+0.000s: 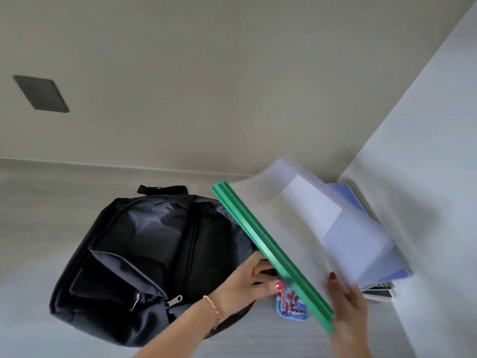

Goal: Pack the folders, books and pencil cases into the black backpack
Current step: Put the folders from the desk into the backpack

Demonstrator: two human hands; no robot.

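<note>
The folders (pixel 296 228), clear plastic sheets with green spine bars, are held up on edge by the right hand (pixel 348 306), whose fingers are curled round their lower edge near the bars. They are above the table (pixel 38 228), just beside the right side of the black backpack (pixel 144 254), not yet inside it. The left hand (pixel 247 277) is placed at the edge of the backpack's opening, and its fingers are curled on the black cloth there, it seems to keep the mouth open.

A risk can be judged here: the sheets are thin, smooth and bendy, so they could slide out of the bars or be creased if they are pushed against the soft rim. The mouth could also fall closed if the cloth is let go, because the fabric is limp and wrinkled.

A small pencil case (pixel 290 303) with a colourful print is lying flat on the table under the folders. Books (pixel 379 293) are stacked against the white wall (pixel 426 151) at the right, partly hidden.
</note>
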